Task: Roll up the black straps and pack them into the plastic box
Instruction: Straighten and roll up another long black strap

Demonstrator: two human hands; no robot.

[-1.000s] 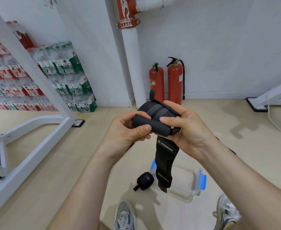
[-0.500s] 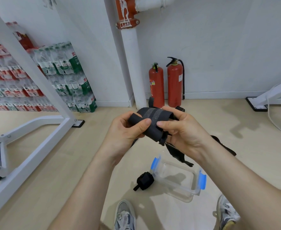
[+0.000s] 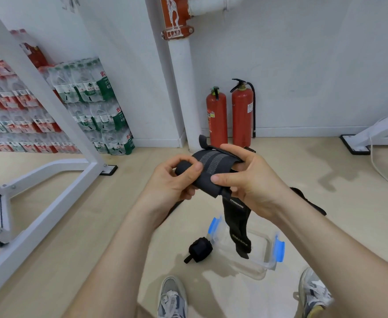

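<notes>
A black strap (image 3: 211, 167) with two grey stripes is held in the air between both hands, partly rolled. My left hand (image 3: 174, 182) grips its rolled left end with thumb on top. My right hand (image 3: 250, 182) pinches the right part, thumb on the front face. The strap's loose tail (image 3: 237, 226) hangs down with printed lettering, its tip over the clear plastic box (image 3: 264, 262) with blue clips on the floor. A rolled black strap (image 3: 199, 249) lies on the floor just left of the box. Another black strap (image 3: 310, 201) shows behind my right wrist.
Two red fire extinguishers (image 3: 229, 115) stand by a white pipe (image 3: 181, 88) at the wall. A white metal frame (image 3: 50, 157) runs along the left, with stacked water-bottle packs (image 3: 92, 104) behind it. My two shoes (image 3: 172, 299) are at the bottom edge. A white cable (image 3: 381, 171) lies at right.
The strap's tail swung up behind my right hand half a second ago and now hangs straight down over the box again. The roll sits slightly lower in my hands.
</notes>
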